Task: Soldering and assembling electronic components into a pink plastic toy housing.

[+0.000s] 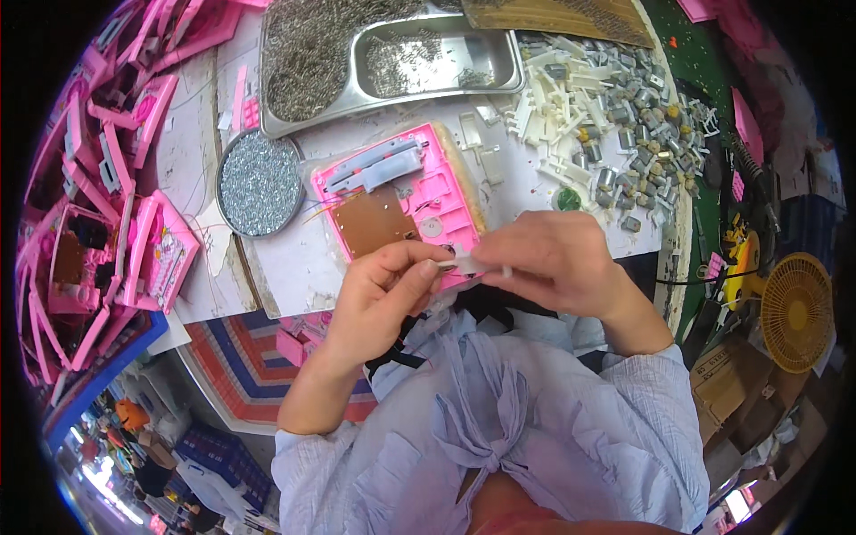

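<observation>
Over the near edge of a pink plastic housing [456,214], my left hand [383,290] pinches a small white plastic part [462,264] between thumb and forefinger. From the other side, the fingers of my right hand [557,263] close on the same part, partly covering it. Inside the housing lie a brown circuit board [370,223] and a long grey plastic piece [374,169]. Thin wires stick out at the board's left. My hands hide the housing's lower right portion.
A round dish [260,185] of small metal pieces stands left of the housing. Behind it are steel trays [513,86] of small metal parts. White plastic parts [571,98] and small motors [642,143] are heaped right. Pink housings [160,250] pile up left; a yellow fan [798,312] stands right.
</observation>
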A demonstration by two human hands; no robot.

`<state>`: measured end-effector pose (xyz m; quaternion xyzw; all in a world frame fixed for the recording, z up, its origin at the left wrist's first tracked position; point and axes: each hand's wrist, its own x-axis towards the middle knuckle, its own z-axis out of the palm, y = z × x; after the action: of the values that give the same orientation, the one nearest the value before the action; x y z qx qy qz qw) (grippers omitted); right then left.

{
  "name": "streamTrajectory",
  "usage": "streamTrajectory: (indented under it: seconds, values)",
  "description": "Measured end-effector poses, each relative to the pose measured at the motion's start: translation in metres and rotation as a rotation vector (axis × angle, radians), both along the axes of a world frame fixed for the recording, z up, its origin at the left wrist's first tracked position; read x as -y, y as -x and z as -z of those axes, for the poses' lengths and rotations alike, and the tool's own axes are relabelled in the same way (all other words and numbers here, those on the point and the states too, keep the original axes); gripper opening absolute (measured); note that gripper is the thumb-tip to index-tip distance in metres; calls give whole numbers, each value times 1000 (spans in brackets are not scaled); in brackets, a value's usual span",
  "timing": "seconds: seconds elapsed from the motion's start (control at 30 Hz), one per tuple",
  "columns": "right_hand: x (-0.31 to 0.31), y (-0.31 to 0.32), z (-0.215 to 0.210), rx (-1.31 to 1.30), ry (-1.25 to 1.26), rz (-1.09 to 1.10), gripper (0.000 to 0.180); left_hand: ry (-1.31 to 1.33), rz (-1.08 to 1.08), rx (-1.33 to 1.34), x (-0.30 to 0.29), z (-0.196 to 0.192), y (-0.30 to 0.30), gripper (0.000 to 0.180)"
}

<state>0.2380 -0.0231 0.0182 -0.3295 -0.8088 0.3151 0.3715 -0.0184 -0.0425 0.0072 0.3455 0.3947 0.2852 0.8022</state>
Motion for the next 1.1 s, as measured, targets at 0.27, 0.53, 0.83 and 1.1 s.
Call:
streamTrajectory:
  seconds: [0.27, 0.53, 0.83, 1.1]
  values:
    - [6, -21, 4, -169, 343, 105, 32, -893, 115, -808, -38, -14, -13, 21]
    - [21, -35, 18, -331, 487, 272, 29, -1108, 204, -1090, -51, 13, -40, 22]
    - [5, -28, 13, -69, 291, 229, 31, -1156, 136, -1008, -46, 19, -39, 16]
    - [-26, -8, 25, 121, -71, 99, 31, -794, -127, -727, -43, 6, 5, 4]
